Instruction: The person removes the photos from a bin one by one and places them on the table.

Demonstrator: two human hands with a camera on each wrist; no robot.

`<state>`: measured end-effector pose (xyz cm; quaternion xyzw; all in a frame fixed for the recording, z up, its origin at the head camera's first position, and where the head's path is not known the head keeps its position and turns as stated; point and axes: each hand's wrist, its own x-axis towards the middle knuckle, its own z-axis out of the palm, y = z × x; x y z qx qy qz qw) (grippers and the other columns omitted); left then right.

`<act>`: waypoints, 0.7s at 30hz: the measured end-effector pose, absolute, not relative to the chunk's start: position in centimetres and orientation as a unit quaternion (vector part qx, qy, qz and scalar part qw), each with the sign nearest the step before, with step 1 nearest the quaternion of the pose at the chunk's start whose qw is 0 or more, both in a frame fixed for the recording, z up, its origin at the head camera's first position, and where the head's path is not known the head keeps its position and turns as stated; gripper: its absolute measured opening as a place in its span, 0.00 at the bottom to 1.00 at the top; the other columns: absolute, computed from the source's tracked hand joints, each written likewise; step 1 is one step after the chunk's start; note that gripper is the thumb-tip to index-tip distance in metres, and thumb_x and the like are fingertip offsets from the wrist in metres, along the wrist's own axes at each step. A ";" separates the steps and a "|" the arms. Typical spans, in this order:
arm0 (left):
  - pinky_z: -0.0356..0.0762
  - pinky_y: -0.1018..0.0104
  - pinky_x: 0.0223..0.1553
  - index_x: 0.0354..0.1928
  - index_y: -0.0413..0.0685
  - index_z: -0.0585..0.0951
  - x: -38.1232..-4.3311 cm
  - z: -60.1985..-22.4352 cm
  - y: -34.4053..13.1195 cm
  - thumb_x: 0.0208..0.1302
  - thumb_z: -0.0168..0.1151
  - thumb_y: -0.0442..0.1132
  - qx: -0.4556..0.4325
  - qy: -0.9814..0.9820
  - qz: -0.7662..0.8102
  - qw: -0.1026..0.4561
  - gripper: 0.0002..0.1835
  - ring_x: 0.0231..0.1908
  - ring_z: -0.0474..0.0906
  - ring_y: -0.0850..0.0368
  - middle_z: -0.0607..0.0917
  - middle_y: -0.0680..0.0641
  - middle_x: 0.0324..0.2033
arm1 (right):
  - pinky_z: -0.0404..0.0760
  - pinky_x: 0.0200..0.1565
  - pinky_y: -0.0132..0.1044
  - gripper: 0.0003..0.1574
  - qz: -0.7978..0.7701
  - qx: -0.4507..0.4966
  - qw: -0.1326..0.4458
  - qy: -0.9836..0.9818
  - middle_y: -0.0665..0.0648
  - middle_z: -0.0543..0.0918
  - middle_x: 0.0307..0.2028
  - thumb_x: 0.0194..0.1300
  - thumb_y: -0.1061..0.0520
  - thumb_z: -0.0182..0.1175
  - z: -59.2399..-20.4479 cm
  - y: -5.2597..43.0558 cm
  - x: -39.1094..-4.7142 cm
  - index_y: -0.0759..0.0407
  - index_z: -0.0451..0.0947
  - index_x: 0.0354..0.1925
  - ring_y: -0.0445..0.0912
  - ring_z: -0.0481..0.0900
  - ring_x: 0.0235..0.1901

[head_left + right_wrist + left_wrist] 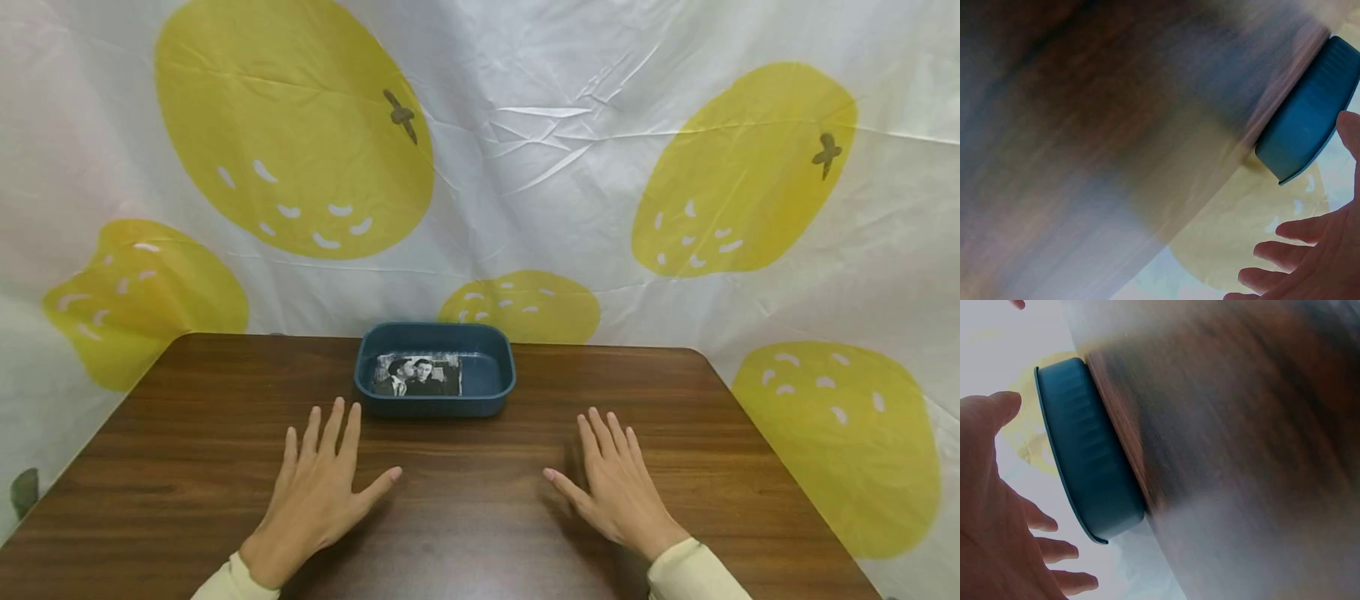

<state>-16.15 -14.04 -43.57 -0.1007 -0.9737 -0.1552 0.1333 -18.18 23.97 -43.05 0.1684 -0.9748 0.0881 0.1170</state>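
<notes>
A dark blue rectangular tray with raised walls (427, 407) stands near the far edge of the table, left of centre in the head view. Inside it, toward the left, lies a black-and-white photo (418, 376) of two people. My left hand (318, 492) is spread palm down in front of the tray's left end, fingers straight and thumb out. On the other side, my right hand (618, 487) has its fingers extended, to the right of the tray and nearer to me. Neither hand holds anything. Both wrist views show the tray's outer wall (1088, 450) beyond the fingers.
The brown wood-grain table (465, 517) has rounded far corners. Behind it hangs a white cloth (525, 200) printed with large yellow fruit, close to the table's far edge. Pale yellow sleeves (693, 571) cover both wrists.
</notes>
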 end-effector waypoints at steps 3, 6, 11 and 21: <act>0.43 0.26 0.69 0.79 0.37 0.54 -16.1 -43.6 -14.0 0.66 0.49 0.75 -0.102 -0.974 -0.154 0.134 0.56 0.75 0.45 0.27 0.53 0.32 0.77 | 0.48 0.72 0.67 0.59 0.088 0.167 0.115 -0.975 0.73 0.55 0.75 0.71 0.28 0.53 -43.1 24.0 -18.1 0.74 0.54 0.75 0.70 0.49 0.75; 0.42 0.26 0.69 0.79 0.37 0.54 -16.0 -43.6 -14.1 0.66 0.50 0.75 -0.104 -0.973 -0.155 0.134 0.56 0.75 0.45 0.27 0.53 0.32 0.77 | 0.48 0.72 0.67 0.59 0.089 0.166 0.112 -0.976 0.73 0.55 0.75 0.72 0.28 0.52 -43.0 24.1 -18.1 0.73 0.55 0.75 0.70 0.49 0.75; 0.42 0.27 0.70 0.78 0.35 0.54 -16.0 -43.4 -14.3 0.67 0.52 0.73 -0.106 -0.973 -0.157 0.132 0.55 0.75 0.45 0.27 0.53 0.32 0.77 | 0.50 0.71 0.67 0.58 0.093 0.173 0.117 -0.974 0.73 0.57 0.75 0.72 0.28 0.53 -42.7 24.2 -18.3 0.73 0.56 0.75 0.70 0.51 0.74; 0.44 0.29 0.71 0.78 0.33 0.55 -16.6 -43.0 -14.4 0.67 0.51 0.73 -0.104 -0.972 -0.166 0.127 0.56 0.74 0.47 0.27 0.54 0.31 0.76 | 0.54 0.72 0.64 0.57 0.115 0.194 0.124 -0.966 0.73 0.61 0.73 0.70 0.30 0.56 -42.1 23.4 -19.0 0.74 0.59 0.73 0.70 0.56 0.73</act>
